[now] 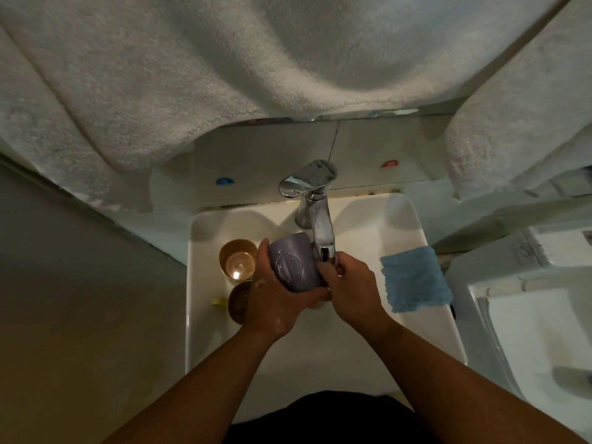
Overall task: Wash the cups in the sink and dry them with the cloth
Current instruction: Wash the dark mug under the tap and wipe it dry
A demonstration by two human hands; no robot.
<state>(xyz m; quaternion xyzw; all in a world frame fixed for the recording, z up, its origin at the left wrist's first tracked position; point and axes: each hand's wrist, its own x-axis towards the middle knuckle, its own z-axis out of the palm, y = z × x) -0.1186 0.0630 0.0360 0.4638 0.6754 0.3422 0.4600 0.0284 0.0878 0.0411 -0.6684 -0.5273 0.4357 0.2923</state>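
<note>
The left hand (272, 299) grasps the grey mug (293, 265) tilted under the faucet spout (323, 241), mouth toward the right hand (352, 290) (fingers curled at its rim), over the sink (416, 225).

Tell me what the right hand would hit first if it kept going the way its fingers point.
The right hand points up-left, fingers at the purple cup under the tap spout. It would likely press further against that cup; beyond it lies the left hand. Depth is unclear.
</note>
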